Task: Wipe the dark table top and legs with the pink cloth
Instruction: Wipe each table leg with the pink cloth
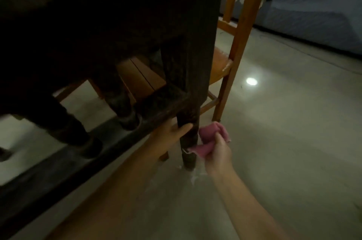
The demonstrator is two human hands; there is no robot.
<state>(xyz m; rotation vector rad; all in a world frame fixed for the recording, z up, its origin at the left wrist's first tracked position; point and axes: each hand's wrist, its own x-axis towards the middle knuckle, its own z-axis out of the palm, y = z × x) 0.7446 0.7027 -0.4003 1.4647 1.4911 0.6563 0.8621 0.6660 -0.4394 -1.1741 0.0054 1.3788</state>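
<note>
The dark table fills the upper left, seen from low down. Its near corner leg runs down to the floor at centre. My left hand wraps around that leg from the left, just below the low dark rail. My right hand holds the bunched pink cloth pressed against the right side of the leg's lower part. Most of the table top is out of sight above.
An orange wooden chair stands right behind the table leg, its legs on the pale shiny floor. A blue covered sofa or bed lies at the upper right. Other dark legs stand to the left.
</note>
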